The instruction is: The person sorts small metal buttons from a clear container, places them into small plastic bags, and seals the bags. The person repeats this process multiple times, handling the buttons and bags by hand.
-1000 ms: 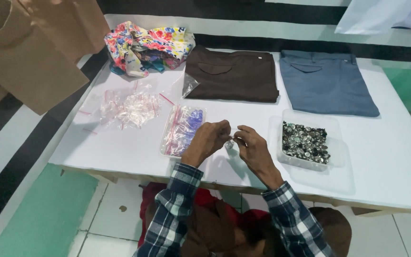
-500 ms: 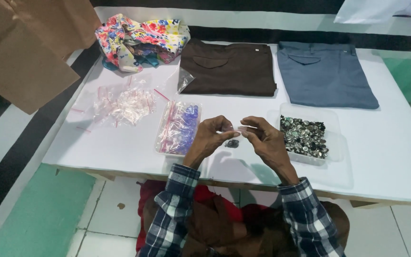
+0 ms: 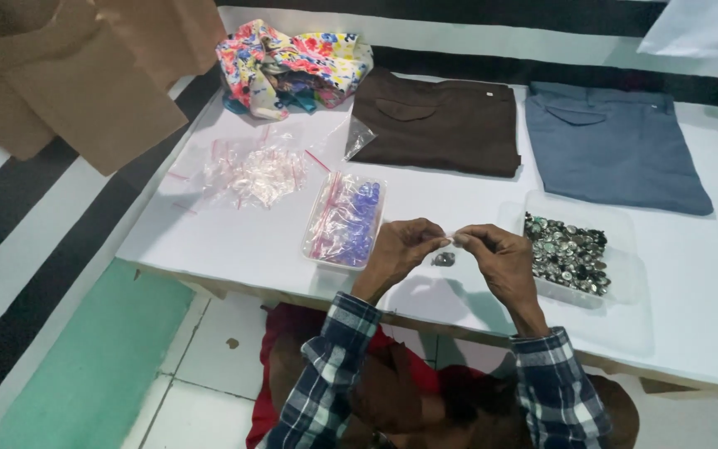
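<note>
My left hand (image 3: pixel 400 249) and my right hand (image 3: pixel 500 258) meet over the near edge of the white table (image 3: pixel 691 316). Between their fingertips they pinch the top edge of a small clear plastic bag (image 3: pixel 449 251); a dark button or two shows inside it, below the fingers. Right of my right hand stands a clear tray of metal buttons (image 3: pixel 568 251). Left of my left hand sits a clear tray of small zip bags (image 3: pixel 344 220) with red strips and blue contents.
A loose pile of small clear zip bags (image 3: pixel 253 173) lies at the left. Folded brown trousers (image 3: pixel 438 123) and folded blue-grey trousers (image 3: pixel 612 143) lie at the back, with a bundle of flowered cloth (image 3: pixel 288 65) at the back left. Brown paper (image 3: pixel 68 75) hangs at the left.
My hands have stayed together at the small bag, the fingers shifting along its top edge. The camera view has drifted; the things on the table have not moved.
</note>
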